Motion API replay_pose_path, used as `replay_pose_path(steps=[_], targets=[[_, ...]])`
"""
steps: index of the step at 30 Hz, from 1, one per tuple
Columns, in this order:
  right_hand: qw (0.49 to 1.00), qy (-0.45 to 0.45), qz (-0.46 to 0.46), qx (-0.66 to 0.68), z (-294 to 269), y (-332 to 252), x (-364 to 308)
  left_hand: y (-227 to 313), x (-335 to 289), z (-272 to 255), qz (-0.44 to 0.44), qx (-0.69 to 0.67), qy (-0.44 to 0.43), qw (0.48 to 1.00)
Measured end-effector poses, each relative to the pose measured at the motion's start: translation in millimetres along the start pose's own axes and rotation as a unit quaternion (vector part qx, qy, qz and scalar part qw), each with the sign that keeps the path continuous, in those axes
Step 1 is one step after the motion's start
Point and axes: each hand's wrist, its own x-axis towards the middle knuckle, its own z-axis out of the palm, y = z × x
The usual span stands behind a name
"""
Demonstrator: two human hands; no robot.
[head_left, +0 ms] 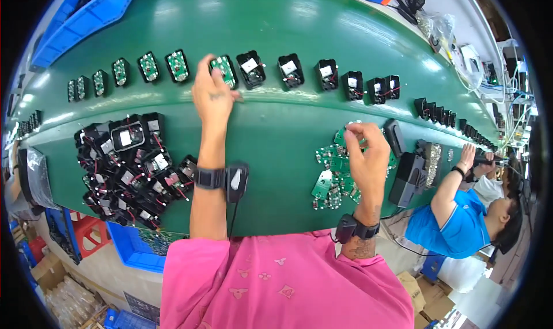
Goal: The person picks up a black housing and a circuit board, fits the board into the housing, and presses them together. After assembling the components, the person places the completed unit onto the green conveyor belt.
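My left hand (213,96) is at the row of small black housings, its fingers round the left side of one housing. A green circuit board (226,70) sits in that housing, partly covered by a finger. My right hand (369,150) is above a loose pile of green circuit boards (325,184), thumb and forefinger pinched together at the edge of a board. The housings left of my left hand, such as this housing (177,66), have green boards in them. Those to its right, such as this open housing (250,69), show a white pad and thin wires inside.
A heap of black housings with wires (124,170) lies at the left on the green table (271,150). Black devices (406,179) stand right of the boards. A blue bin (86,27) is at the far left. A co-worker in blue (455,219) sits to the right.
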Motion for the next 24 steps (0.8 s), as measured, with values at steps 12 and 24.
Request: replay_pose_path(steps=[12, 24], targets=[[0.95, -0.251, -0.112, -0.146, -2.5, 20.2, -8.3, 13.3, -20.6, 16.3, 0.167, 0.322, -0.093, 0.927], [0.973, -0.189, 0.07, 0.11, -10.3, 17.9, 5.6, 16.5, -20.3, 14.3, 0.137, 0.113, -0.079, 0.981]])
